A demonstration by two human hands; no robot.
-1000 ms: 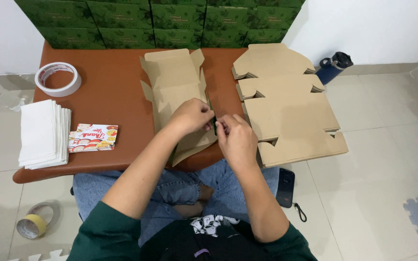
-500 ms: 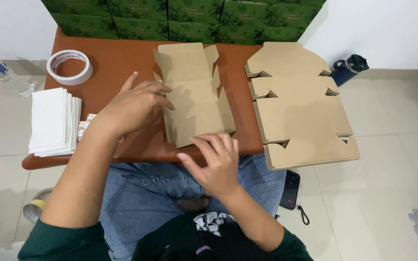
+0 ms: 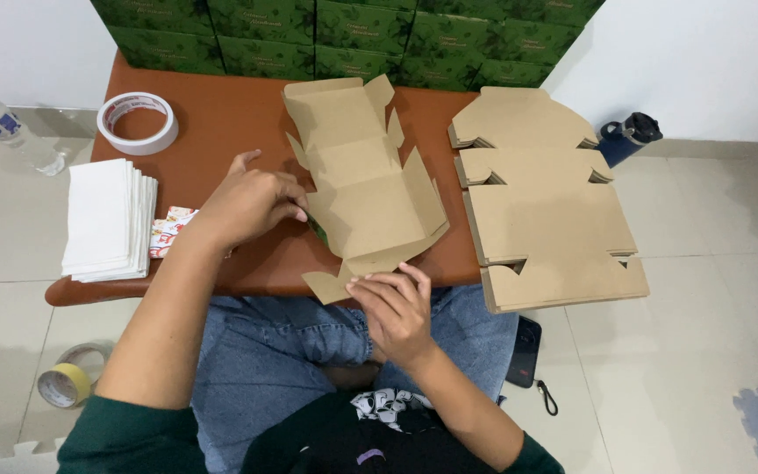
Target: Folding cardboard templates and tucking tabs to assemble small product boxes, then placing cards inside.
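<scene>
Home packing spot: low table (image 3: 221, 132), tiled floor (image 3: 704, 290), stacked green boxes (image 3: 353, 35)

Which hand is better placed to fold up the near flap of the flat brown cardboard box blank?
The right hand: its fingers already rest on the near flap of the flat brown cardboard box blank. The left hand is at the blank's left edge, farther from that flap.
</scene>
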